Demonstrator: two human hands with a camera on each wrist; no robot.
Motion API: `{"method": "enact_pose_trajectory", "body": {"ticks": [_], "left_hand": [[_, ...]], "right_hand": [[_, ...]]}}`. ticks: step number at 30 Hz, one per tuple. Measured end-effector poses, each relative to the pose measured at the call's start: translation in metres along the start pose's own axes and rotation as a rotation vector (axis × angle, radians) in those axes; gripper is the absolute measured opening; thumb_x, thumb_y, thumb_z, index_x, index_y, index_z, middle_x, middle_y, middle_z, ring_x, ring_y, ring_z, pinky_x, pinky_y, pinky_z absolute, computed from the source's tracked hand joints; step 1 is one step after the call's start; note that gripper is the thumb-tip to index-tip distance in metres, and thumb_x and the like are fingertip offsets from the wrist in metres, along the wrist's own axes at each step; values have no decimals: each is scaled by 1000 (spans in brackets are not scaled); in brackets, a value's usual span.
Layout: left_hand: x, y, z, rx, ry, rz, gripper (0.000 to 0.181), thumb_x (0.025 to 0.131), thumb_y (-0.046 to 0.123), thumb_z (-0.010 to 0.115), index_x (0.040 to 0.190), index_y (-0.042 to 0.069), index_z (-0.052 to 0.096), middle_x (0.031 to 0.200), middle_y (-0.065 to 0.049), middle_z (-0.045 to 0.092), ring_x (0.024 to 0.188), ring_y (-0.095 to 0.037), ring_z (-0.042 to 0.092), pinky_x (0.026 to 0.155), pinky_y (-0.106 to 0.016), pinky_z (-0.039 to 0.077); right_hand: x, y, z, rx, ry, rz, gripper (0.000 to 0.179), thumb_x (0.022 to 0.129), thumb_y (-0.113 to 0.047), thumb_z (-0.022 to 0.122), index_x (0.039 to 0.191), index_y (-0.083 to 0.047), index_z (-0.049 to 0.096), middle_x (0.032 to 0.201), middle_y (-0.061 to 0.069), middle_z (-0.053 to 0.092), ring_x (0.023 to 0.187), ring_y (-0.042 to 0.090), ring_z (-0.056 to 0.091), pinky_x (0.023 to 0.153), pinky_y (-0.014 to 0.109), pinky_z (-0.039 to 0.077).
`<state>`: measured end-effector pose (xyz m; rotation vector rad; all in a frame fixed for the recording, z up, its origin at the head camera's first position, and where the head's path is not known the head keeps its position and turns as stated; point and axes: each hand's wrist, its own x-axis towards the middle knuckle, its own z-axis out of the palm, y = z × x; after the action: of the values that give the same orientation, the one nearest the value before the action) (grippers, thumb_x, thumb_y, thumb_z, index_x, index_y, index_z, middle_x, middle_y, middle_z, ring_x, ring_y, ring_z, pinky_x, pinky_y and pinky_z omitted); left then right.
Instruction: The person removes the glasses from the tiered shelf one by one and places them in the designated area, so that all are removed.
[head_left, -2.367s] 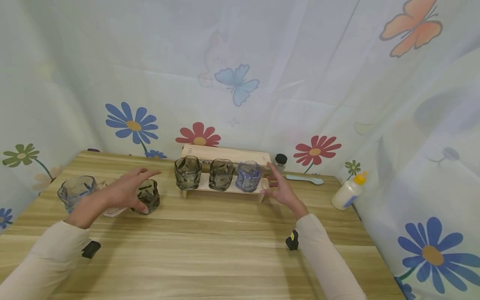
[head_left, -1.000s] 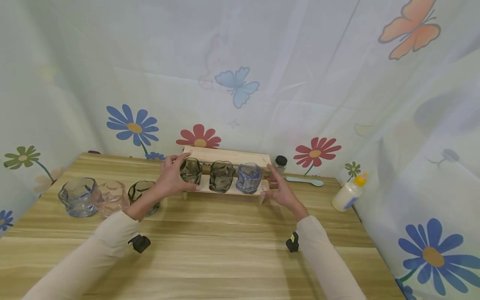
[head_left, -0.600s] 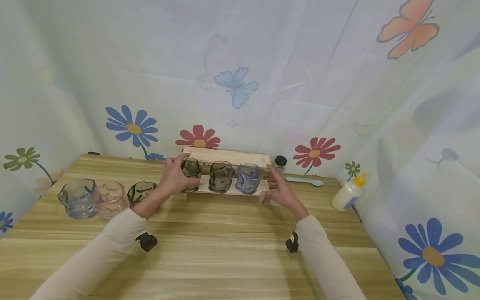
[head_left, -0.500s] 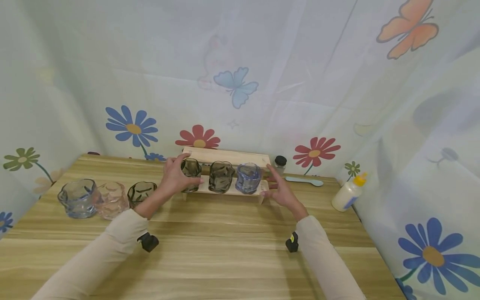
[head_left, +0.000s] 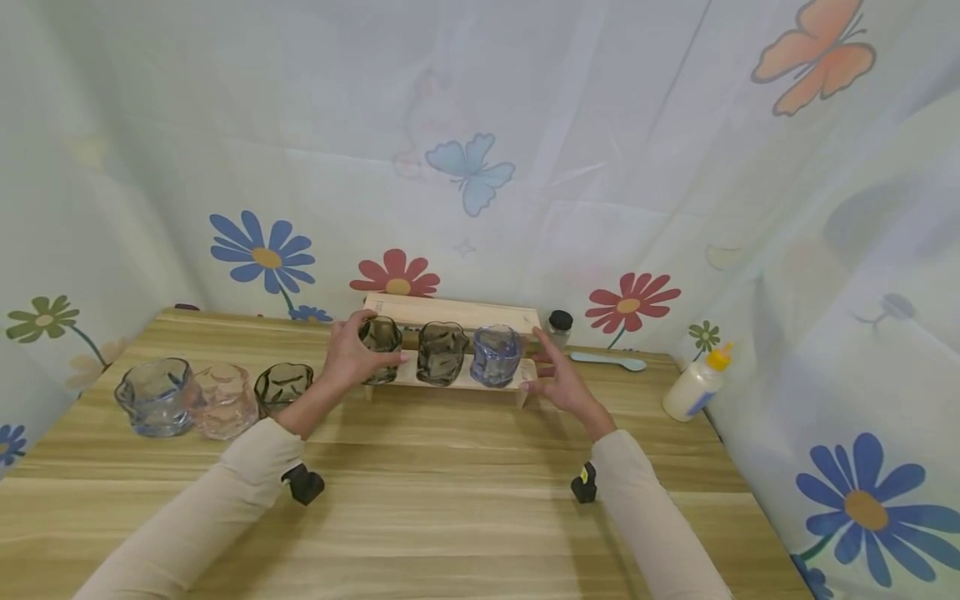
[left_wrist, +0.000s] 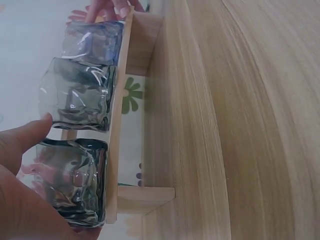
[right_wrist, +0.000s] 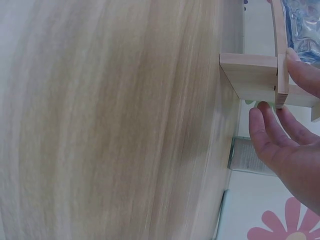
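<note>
A two-tier wooden rack (head_left: 459, 314) stands at the back of the table. On its lower shelf sit a dark grey glass (head_left: 386, 343), a second dark glass (head_left: 442, 357) and a bluish glass (head_left: 496, 358), all upright. My left hand (head_left: 349, 354) grips the leftmost dark glass, thumb in front and fingers behind; the left wrist view shows that glass (left_wrist: 70, 180) on the shelf. At the rack's right end, my right hand (head_left: 561, 379) holds the shelf, thumb beside the bluish glass. In the right wrist view its fingers (right_wrist: 267, 132) curl round the board's end.
At the left stand a pale blue glass (head_left: 159, 400), a pink glass (head_left: 223, 402) and another dark glass (head_left: 281, 385). A black-capped jar (head_left: 559, 327), a light blue spoon (head_left: 609, 361) and a yellow-tipped glue bottle (head_left: 695, 390) are at the right. A patterned curtain (head_left: 337, 183) hangs behind.
My left hand has moved right, from above the dark glass on the table to the leftmost glass on the rack, and grips it. My right hand has stayed at the rack's end.
</note>
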<state>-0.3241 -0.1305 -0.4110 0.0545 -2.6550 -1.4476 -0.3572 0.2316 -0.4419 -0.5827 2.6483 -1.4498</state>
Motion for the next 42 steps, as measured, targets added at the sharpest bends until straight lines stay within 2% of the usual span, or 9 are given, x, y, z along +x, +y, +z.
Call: {"method": "enact_pose_trajectory", "body": {"ticks": [1, 6, 16, 21, 26, 34, 38, 42], "left_hand": [[0, 0, 0, -11, -7, 2, 92, 80, 28, 85, 153, 8, 32, 148, -31, 28, 134, -49, 35, 106, -64, 38], [1, -2, -2, -36, -33, 18, 91, 80, 26, 85, 152, 6, 32, 156, -27, 31, 142, -47, 32, 111, -64, 34], [0, -3, -5, -29, -78, 24, 91, 77, 25, 87, 150, 7, 36, 159, -23, 31, 145, -45, 31, 112, -62, 34], [-2, -4, -7, 1, -93, 48, 91, 76, 26, 88, 150, 8, 38, 159, -23, 32, 144, -45, 32, 111, -63, 35], [-8, -4, -9, 7, -108, 86, 90, 76, 22, 88, 149, 8, 39, 157, -23, 36, 142, -45, 36, 109, -63, 37], [-16, -3, -10, 56, -120, 177, 90, 75, 26, 88, 148, 6, 40, 154, -24, 39, 138, -46, 39, 106, -63, 39], [-23, -1, -11, 69, -128, 231, 86, 75, 24, 88, 146, 4, 44, 153, -24, 40, 139, -47, 38, 105, -65, 39], [-30, 1, -13, 68, -145, 247, 89, 74, 23, 89, 148, 5, 43, 155, -24, 38, 141, -48, 35, 106, -67, 37]], "right_hand": [[2, 5, 0, -5, 4, 4, 99, 85, 0, 76, 161, -18, 16, 152, 33, 37, 124, 54, 54, 100, 59, 48], [2, 4, 0, 0, 3, 1, 98, 85, -1, 76, 161, -19, 18, 153, 30, 36, 122, 53, 55, 100, 59, 49], [3, 4, 0, 8, 4, 6, 99, 84, 1, 77, 161, -19, 18, 158, 25, 31, 126, 51, 53, 102, 58, 47], [3, 5, 0, 5, 1, 3, 99, 84, 1, 76, 161, -20, 18, 158, 25, 30, 126, 52, 53, 101, 58, 48], [3, 4, 0, -2, -5, 12, 99, 85, 1, 76, 162, -19, 16, 157, 28, 32, 126, 53, 53, 100, 58, 48], [-1, -9, 0, 32, -32, 11, 98, 85, 5, 74, 161, -9, 13, 158, 32, 24, 127, 57, 48, 102, 63, 45], [-2, -7, 0, 10, -16, 10, 97, 86, 4, 74, 161, -14, 15, 157, 31, 29, 128, 54, 50, 102, 60, 46], [0, 2, 0, -8, 8, 7, 98, 86, 1, 75, 161, -20, 16, 158, 26, 31, 127, 50, 52, 102, 57, 47]]}}
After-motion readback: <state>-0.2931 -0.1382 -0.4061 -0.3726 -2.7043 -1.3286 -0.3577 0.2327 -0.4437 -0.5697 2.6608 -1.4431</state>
